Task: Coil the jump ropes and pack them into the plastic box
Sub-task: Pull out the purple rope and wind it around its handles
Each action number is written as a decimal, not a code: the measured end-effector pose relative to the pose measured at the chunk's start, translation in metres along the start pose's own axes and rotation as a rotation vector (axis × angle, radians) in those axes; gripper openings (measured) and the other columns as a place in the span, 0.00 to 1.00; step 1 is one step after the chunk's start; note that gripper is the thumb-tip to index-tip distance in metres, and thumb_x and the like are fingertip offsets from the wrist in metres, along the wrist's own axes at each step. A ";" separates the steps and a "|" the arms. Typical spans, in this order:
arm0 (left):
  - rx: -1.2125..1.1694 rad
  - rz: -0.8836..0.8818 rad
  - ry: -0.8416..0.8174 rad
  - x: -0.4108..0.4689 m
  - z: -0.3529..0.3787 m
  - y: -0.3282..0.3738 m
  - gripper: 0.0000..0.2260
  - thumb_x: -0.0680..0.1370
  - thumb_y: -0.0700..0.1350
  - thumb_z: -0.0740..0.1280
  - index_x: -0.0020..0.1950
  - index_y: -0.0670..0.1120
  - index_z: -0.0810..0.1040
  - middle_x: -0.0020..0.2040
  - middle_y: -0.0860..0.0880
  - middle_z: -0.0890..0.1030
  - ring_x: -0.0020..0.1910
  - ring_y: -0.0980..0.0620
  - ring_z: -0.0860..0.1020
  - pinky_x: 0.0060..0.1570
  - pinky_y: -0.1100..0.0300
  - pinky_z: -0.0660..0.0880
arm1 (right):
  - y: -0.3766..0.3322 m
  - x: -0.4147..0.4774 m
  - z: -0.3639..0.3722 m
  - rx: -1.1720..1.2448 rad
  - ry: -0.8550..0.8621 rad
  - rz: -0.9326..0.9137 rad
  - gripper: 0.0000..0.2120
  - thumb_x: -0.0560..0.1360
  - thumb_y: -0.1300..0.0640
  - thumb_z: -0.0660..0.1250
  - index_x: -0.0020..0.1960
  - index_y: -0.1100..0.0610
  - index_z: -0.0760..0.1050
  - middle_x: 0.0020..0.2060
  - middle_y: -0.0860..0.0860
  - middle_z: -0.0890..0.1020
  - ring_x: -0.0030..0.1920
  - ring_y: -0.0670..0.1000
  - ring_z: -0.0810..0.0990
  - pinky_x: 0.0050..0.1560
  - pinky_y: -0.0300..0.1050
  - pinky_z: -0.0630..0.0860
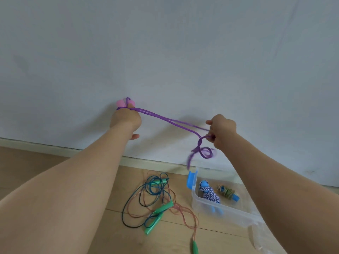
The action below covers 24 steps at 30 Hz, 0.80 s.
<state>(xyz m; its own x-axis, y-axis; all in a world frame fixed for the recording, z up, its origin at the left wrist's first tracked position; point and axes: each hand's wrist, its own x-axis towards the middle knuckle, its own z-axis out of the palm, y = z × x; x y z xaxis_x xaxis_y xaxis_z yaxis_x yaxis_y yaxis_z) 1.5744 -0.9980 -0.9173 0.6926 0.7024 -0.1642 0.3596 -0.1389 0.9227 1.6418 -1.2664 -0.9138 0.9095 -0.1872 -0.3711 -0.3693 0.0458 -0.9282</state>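
**Purple rope held taut between two hands**

The purple jump rope (165, 119) is gripped at both ends of a doubled span, in front of a pale wall (165, 52). The two pink handles (120, 103) are clasped in the left hand (125, 119), whose fingers are curled tight, and turns of rope are seen wound round the handles just above the fist. From there the strands are run towards 4 o'clock to the right hand (222, 132), where they are pinched in curled fingers. A loose loop and tail are left dangling at 7 o'clock of that hand, blurred.

Down on the wooden floor (27, 162), the clear plastic box (229, 208) is set at 6 o'clock of the right hand, with a blue latch (191, 178) raised at its far end. A coiled blue-and-white rope (211, 195) is packed inside, and a smaller bundled rope (227, 192) is seen at its 3 o'clock. At 9 o'clock of the box, thin ropes with green handles (163, 208) are sprawled in a loose tangle.
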 end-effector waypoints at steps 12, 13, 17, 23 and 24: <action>-1.057 -0.573 -0.010 0.002 -0.004 0.006 0.16 0.84 0.38 0.54 0.69 0.44 0.75 0.40 0.46 0.65 0.42 0.46 0.73 0.25 0.45 0.81 | 0.021 0.009 -0.038 -1.930 0.017 -1.054 0.29 0.84 0.32 0.49 0.64 0.55 0.71 0.53 0.54 0.79 0.45 0.58 0.83 0.37 0.48 0.66; -1.076 -0.575 -0.013 -0.001 0.000 0.009 0.14 0.84 0.38 0.52 0.64 0.43 0.75 0.39 0.46 0.64 0.41 0.46 0.72 0.24 0.49 0.80 | 0.025 0.009 -0.035 -1.931 0.002 -1.108 0.31 0.82 0.29 0.50 0.64 0.55 0.69 0.54 0.54 0.77 0.45 0.57 0.83 0.37 0.48 0.66; -1.096 -0.575 -0.136 0.000 0.006 0.013 0.10 0.81 0.37 0.53 0.41 0.43 0.68 0.32 0.48 0.64 0.22 0.53 0.63 0.20 0.67 0.69 | 0.045 0.016 -0.035 -1.957 -0.115 -1.264 0.35 0.77 0.28 0.58 0.70 0.55 0.68 0.57 0.55 0.73 0.49 0.57 0.77 0.50 0.50 0.73; -0.722 -0.431 -0.335 0.010 -0.009 -0.004 0.12 0.81 0.41 0.58 0.37 0.49 0.64 0.25 0.51 0.62 0.17 0.55 0.57 0.15 0.67 0.52 | 0.040 0.028 -0.055 -2.137 0.066 -1.366 0.37 0.70 0.48 0.74 0.74 0.51 0.62 0.60 0.55 0.71 0.53 0.56 0.72 0.52 0.49 0.67; -0.596 -0.362 -0.306 0.011 -0.010 -0.006 0.10 0.81 0.43 0.58 0.39 0.49 0.64 0.26 0.51 0.61 0.16 0.54 0.56 0.17 0.68 0.50 | 0.035 0.028 -0.059 -2.149 0.160 -1.364 0.38 0.71 0.53 0.74 0.76 0.48 0.61 0.60 0.54 0.72 0.54 0.56 0.73 0.53 0.48 0.67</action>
<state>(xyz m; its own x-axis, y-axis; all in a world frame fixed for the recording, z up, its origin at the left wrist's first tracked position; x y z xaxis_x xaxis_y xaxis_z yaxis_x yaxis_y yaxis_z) 1.5736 -0.9829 -0.9207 0.7694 0.3952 -0.5018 0.2590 0.5252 0.8106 1.6428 -1.3282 -0.9554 0.7235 0.6689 0.1709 0.3857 -0.5969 0.7036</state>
